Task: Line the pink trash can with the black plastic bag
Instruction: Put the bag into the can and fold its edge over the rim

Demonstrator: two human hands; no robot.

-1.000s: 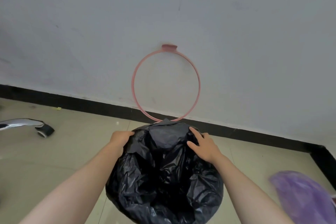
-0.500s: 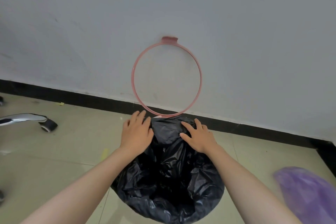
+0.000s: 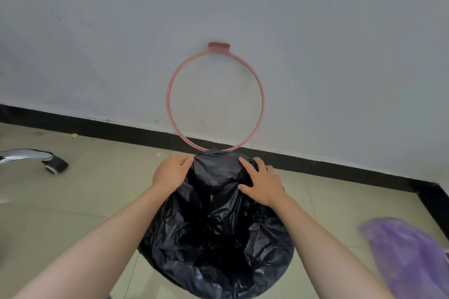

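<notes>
Your left hand is closed on the far-left edge of the black plastic bag, fingers curled and pinching the film where it bunches at the back of the opening. Your right hand lies spread on the far-right part of the bag, fingers apart and pressing flat on the plastic; it grips nothing that you can see.

The bag sits low in the middle of the view, between your 2 forearms, opened out and draped so that it covers the trash can beneath it. No pink body of the can shows; the bag hides it all. The inside of the bag is crumpled and dark.

Behind the bag, a pink ring stands upright against the pale wall, with a small tab at its top. Its lowest arc meets the back edge of the bag, just beyond your fingertips.

The floor is pale tile, edged by a black baseboard along the wall. At far left lies a chrome chair leg with a black caster. At lower right sits a purple plastic bag, well apart from your right forearm.
</notes>
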